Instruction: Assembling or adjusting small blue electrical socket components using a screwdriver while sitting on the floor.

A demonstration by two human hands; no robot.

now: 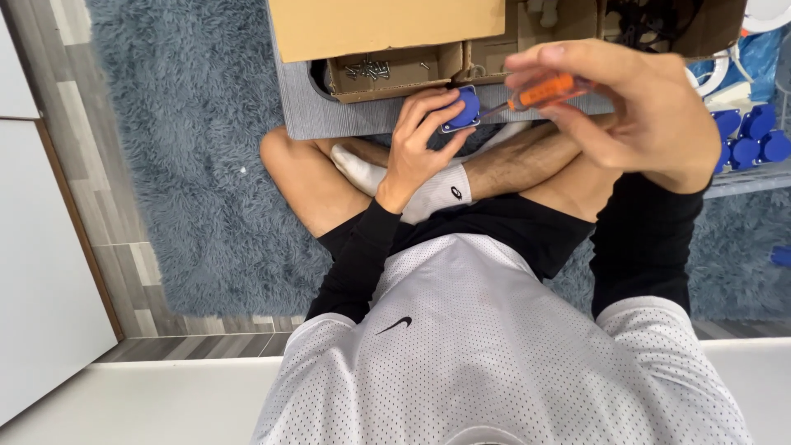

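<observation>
Domestic room in use as an improvised assembly spot. Evidence: shaggy blue rug (189, 165) over wood-look floor (99, 214), person seated cross-legged, cardboard boxes (387, 29) of screws (375, 67), blue parts (750, 136) stacked alongside.

Single head-worn view, no second camera to overlap. It looked steeply down the person's own torso onto crossed legs and the blue rug (189, 124). Both hands sat close to the lens at upper centre; cardboard boxes (383, 29) were cropped by the top edge.
</observation>
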